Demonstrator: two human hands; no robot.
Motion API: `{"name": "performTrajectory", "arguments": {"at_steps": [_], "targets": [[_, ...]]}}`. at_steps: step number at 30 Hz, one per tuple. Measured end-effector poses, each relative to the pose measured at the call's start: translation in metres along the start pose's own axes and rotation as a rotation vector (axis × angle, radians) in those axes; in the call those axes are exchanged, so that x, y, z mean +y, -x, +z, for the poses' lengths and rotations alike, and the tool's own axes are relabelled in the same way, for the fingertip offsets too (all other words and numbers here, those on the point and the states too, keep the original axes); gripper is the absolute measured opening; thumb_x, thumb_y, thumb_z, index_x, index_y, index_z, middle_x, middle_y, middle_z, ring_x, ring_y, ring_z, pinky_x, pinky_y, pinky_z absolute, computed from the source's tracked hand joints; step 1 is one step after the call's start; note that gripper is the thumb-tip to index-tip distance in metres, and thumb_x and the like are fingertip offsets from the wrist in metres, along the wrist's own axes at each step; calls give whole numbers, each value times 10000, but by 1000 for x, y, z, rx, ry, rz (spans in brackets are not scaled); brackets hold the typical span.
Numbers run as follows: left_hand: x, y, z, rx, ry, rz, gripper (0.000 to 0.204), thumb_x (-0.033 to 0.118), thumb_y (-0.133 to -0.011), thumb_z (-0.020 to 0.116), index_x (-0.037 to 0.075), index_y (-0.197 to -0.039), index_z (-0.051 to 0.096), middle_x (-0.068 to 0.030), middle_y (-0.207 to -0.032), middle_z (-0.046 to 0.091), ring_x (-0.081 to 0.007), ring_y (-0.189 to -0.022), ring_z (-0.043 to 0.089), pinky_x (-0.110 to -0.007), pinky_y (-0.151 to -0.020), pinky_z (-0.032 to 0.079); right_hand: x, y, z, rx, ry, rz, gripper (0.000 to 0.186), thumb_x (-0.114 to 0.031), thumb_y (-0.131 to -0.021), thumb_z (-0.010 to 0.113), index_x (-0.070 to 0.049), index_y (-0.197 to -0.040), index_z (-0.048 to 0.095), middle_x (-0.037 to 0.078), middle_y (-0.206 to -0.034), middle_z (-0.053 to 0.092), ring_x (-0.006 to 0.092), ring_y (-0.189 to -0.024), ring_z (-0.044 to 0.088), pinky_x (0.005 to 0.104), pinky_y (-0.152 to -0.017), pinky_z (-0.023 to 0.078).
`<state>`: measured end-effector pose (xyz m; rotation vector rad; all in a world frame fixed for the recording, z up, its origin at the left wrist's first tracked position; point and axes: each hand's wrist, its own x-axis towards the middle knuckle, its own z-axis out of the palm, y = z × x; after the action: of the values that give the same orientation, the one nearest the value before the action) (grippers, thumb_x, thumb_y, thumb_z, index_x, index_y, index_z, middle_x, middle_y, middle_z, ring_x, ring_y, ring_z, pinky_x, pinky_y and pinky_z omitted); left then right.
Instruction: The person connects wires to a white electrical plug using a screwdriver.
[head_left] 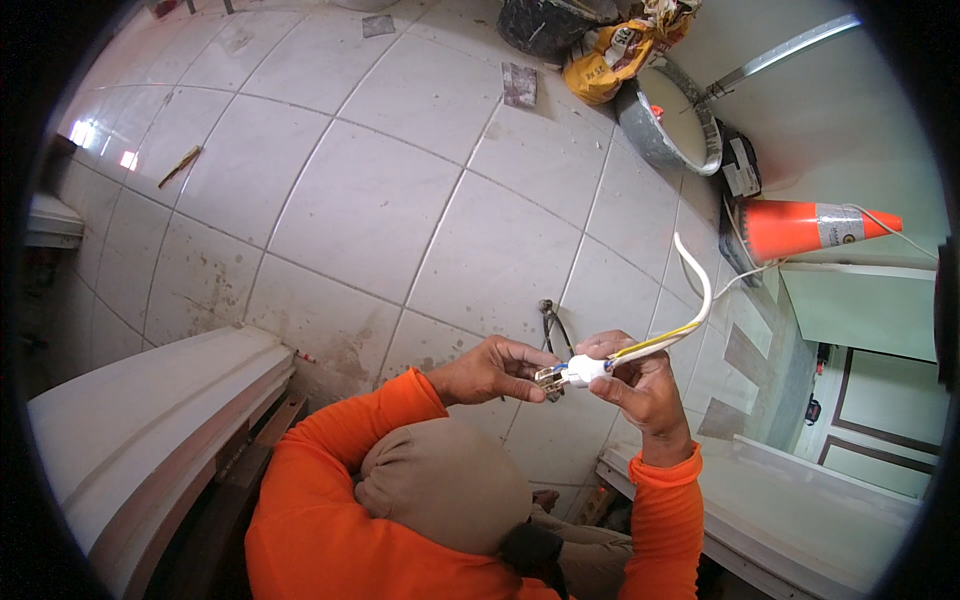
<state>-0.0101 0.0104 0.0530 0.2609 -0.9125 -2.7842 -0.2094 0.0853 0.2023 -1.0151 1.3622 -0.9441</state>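
In front of my knees, both hands hold a small white electrical plug (585, 371) with a metal end. My left hand (470, 372) pinches its brass-coloured metal part between thumb and fingers. Wrapped round the white body from the other side is my right hand (645, 388). A white cable (708, 285) with a yellow wire beside it rises from the plug past my right fingers and curls upward. A bit of blue wire shows at the plug. On the floor just beyond my hands lies a dark hand tool (548, 312), partly hidden; its kind is unclear.
A grey tub (655, 135) stands at the far right beside a yellow bag (606, 62) and a black bucket (545, 25). An orange cone (800, 229) lies on its side. White panels (165, 405) flank me. Tiled floor (370, 190) stretches ahead, with a wood scrap (180, 166).
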Motion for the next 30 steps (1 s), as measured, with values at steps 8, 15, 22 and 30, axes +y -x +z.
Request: {"name": "performTrajectory", "arguments": {"at_steps": [8, 15, 22, 30], "targets": [[-2, 0, -3, -47, 14, 14, 459, -12, -826, 765, 21, -1269, 649, -112, -1172, 709, -154, -1045, 665, -321, -949, 547, -1, 1, -1, -24, 2, -14, 303, -141, -842, 811, -22, -1085, 676, 107, -1111, 656, 179, -1002, 650, 301, -815, 562], [-4, 0, -4, -78, 35, 23, 461, -41, -832, 750, 11, -1276, 641, -97, -1159, 707, -147, -1031, 666, -303, -930, 556, -10, 5, 4, -38, 23, -4, 322, -120, -829, 815, 0, -1091, 671, 117, -1143, 644, 171, -999, 644, 292, -821, 553], [-3, 0, -4, -48, -29, 3, 481, -55, -821, 755, 9, -1282, 636, -97, -1145, 711, -142, -1021, 668, -292, -906, 569, -11, 6, 4, -70, 125, -15, 303, -103, -830, 807, -9, -1090, 683, 112, -1145, 647, 149, -967, 651, 279, -814, 553], [-2, 0, -2, -23, 12, -13, 475, -57, -819, 760, -2, -1275, 640, -98, -1133, 718, -145, -1017, 670, -294, -912, 563, -13, 3, 1, -85, 111, -12, 311, -87, -832, 801, -4, -1103, 675, 111, -1148, 648, 146, -970, 647, 274, -802, 552]]}}
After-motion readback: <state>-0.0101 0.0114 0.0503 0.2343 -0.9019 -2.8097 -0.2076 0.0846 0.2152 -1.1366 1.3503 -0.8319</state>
